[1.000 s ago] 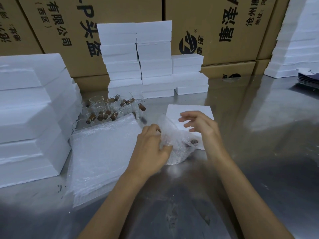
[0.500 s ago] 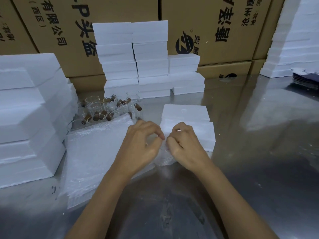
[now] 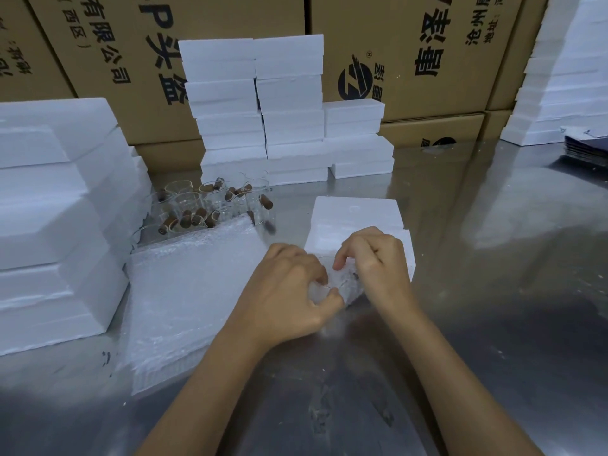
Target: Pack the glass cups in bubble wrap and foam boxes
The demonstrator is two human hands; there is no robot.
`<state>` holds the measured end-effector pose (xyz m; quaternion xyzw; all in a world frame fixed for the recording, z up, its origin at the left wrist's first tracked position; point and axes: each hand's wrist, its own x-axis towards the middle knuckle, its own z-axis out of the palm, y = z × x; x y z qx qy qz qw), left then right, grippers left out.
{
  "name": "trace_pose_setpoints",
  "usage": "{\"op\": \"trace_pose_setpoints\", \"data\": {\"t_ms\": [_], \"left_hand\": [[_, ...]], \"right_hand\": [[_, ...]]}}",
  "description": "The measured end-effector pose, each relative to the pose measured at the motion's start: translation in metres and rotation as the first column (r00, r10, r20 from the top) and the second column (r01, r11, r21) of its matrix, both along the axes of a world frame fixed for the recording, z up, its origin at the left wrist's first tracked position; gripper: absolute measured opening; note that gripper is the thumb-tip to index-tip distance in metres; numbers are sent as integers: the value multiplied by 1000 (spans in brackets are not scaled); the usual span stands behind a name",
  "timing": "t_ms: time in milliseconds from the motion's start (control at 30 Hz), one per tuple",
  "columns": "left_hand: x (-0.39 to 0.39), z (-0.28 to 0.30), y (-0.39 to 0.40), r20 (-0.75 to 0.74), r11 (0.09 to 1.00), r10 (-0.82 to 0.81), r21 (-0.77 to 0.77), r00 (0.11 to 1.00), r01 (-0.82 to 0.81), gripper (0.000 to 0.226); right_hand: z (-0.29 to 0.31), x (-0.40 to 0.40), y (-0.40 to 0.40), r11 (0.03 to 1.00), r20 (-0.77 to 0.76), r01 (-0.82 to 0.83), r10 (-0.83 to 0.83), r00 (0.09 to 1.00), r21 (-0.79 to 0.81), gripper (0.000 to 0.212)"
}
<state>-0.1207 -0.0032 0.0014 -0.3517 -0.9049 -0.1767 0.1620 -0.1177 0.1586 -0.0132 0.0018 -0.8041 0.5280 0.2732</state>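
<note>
Bubble wrap [image 3: 342, 284], loose and open a second ago, is now bunched tight between your left hand [image 3: 289, 291] and right hand [image 3: 371, 261], both pinching it, probably round a cup, just before the foam box [image 3: 358, 218].

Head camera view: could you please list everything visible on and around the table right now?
Wrapped cup: one, clear, held between both hands.
Bubble wrap sheets: stack, translucent white, left of hands.
Glass cups: cluster, clear with brown handles, behind the sheets.
Foam box: one, white, behind hands.
Foam box stacks: several, white, left, back, right.
Cardboard cartons: brown, along back.
Table: metal.
Left hand: grips the wrap.
Right hand: pinches the wrap.
</note>
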Motion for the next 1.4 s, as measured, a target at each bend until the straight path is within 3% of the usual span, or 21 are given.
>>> {"op": "trace_pose_setpoints", "data": {"t_ms": [100, 200, 300, 367, 433, 500, 567, 600, 633, 700, 833, 1000, 1133, 1200, 1300, 1400], "left_hand": [[3, 3, 0, -81, 993, -26, 112, 996, 35, 28], [3, 0, 3, -65, 994, -40, 103, 997, 47, 29], [2, -9, 6, -7, 997, -37, 69, 999, 37, 34], [3, -15, 8, 11, 998, -29, 52, 1000, 28, 40], [1, -19, 9, 2, 999, -27, 34, 1000, 27, 44], [-1, -21, 10, -9, 999, -42, 5, 999, 42, 43], [-3, -21, 10, 8, 998, -56, -7, 998, 56, 37], [-3, -21, 10, 27, 998, -64, 4, 998, 64, 33], [-3, -21, 10, 43, 997, -71, 20, 997, 70, 31], [-3, -20, 9, 44, 996, -70, 52, 997, 68, 28], [2, -7, 7, -4, 976, 35, 213, 999, -33, 30], [2, -1, 6, -93, 876, 91, 481, 992, -36, 25], [-11, 0, 23, 10, 819, 43, 573, 999, -41, 61], [-19, -4, 32, 102, 849, -16, 527, 995, -40, 77], [-26, -22, 32, 199, 947, 2, 315, 980, -65, 65], [-28, -29, 30, 230, 980, 18, 191, 973, -63, 58]], "right_hand": [[-1, 0, -3, 992, 12, -1, -1, 1000, 125, 33], [0, 1, -4, 993, 27, -14, 11, 1000, 119, 33], [4, 1, -1, 995, 17, -30, 32, 999, -99, 34], [9, 1, 2, 963, -67, -52, 35, 997, -264, 33], [12, 0, 8, 937, -127, 7, -55, 990, -349, 32], [10, -4, 16, 933, -85, 216, -249, 965, -287, 32], [1, -8, 30, 896, 23, 442, -442, 897, -32, 31], [-4, -11, 37, 875, 94, 475, -483, 870, 95, 33], [-7, -12, 42, 872, 175, 459, -485, 857, 169, 39], [-13, -16, 48, 919, 292, 375, -394, 872, 122, 47], [-19, -19, 49, 968, 288, 248, -226, 931, -45, 44], [-18, -19, 49, 978, 282, 203, -180, 942, -56, 36], [-17, -19, 49, 979, 292, 196, -173, 941, -54, 38], [-18, -19, 50, 979, 285, 199, -176, 942, -52, 39], [-18, -21, 51, 978, 290, 201, -177, 941, -55, 42], [-18, -22, 51, 980, 290, 198, -180, 940, -31, 41]]}}
